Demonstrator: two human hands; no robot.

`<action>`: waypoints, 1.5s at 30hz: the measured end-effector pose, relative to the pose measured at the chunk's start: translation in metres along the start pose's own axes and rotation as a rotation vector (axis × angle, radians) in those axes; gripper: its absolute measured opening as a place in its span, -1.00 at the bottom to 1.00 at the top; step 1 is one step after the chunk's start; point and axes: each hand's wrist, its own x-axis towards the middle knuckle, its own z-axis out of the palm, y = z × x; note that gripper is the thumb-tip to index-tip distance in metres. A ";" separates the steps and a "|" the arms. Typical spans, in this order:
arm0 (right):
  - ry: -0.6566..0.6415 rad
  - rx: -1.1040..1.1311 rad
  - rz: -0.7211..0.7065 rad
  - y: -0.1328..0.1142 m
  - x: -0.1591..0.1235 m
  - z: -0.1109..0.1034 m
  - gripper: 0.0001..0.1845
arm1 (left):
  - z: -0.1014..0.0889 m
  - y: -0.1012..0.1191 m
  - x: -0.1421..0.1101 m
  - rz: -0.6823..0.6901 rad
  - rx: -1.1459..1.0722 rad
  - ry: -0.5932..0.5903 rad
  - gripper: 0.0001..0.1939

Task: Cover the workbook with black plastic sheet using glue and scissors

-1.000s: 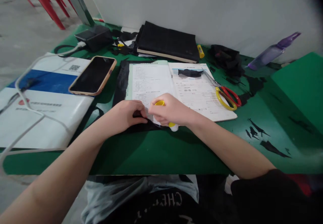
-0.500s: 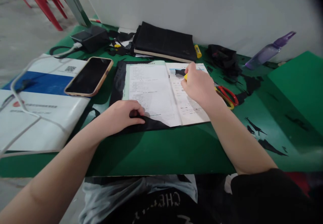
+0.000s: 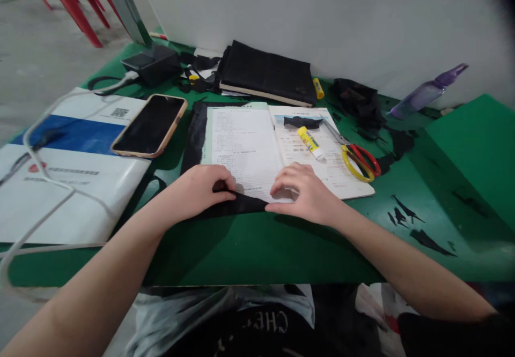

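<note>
An open booklet lies on the green table. A strip of black paper runs along the booklet's near edge. My left hand rests curled on the strip's left part, with the fingers pinching it. My right hand lies on the booklet's lower edge, its fingertips touching the right end of the strip and its fingers apart. A yellow glue stick lies on the right page beside a small black scrap.
Red and yellow scissors lie at the booklet's right edge. A phone rests on a white and blue folder with a white cable. A black notebook, a purple bottle and black scraps surround them.
My right hand carried the glue stick to the right page, laid it down there, and came back to the strip's right end. My left hand stayed on the strip.
</note>
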 end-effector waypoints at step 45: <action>-0.046 0.037 -0.020 0.020 -0.010 0.013 -0.83 | 0.026 0.031 0.031 0.422 0.134 -0.104 -0.90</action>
